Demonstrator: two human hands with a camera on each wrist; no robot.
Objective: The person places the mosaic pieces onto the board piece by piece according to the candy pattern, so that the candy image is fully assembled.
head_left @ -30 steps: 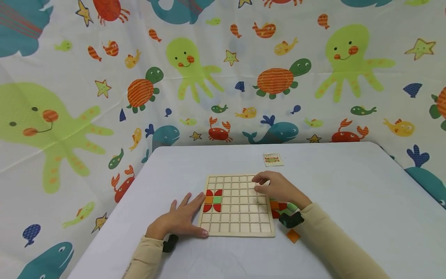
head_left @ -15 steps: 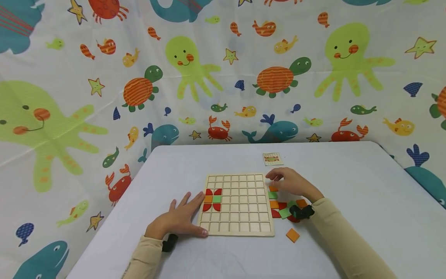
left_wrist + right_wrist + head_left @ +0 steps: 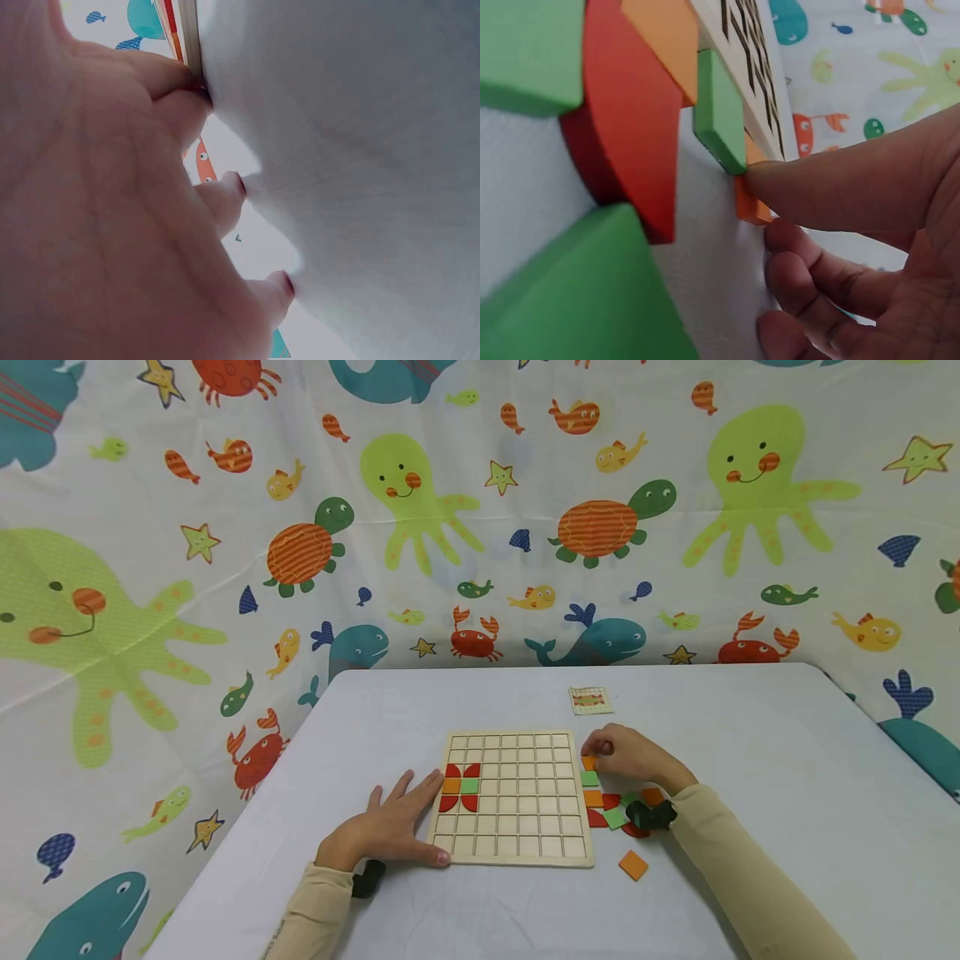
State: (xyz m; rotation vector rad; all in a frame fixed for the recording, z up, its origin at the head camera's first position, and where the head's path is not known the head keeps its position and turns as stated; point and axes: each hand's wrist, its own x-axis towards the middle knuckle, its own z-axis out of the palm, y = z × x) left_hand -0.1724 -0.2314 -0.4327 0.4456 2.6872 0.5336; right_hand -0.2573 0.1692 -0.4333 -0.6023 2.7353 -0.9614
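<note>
A square wooden grid board (image 3: pixel 517 827) lies on the table, with red rounded pieces, an orange tile (image 3: pixel 451 786) and a green tile (image 3: pixel 469 786) set in its left cells. My left hand (image 3: pixel 386 831) rests with spread fingers at the board's left side, thumb and index finger touching its edge. Beyond the board's right edge, my right hand (image 3: pixel 633 754) has its thumb and curled fingers around an orange square tile (image 3: pixel 751 201), which still sits beside a green tile (image 3: pixel 718 112). The far side of that orange tile is hidden by the thumb.
Loose orange, green and red pieces (image 3: pixel 596 818) lie along the board's right edge, partly under the right wrist's black band (image 3: pixel 651 815). A lone orange tile (image 3: pixel 633 865) lies nearer the front. A small pattern card (image 3: pixel 590 701) lies behind the board.
My right hand has moved right from above the board's grid, then down onto the orange tile beside it. The left hand has stayed at the board's edge.
</note>
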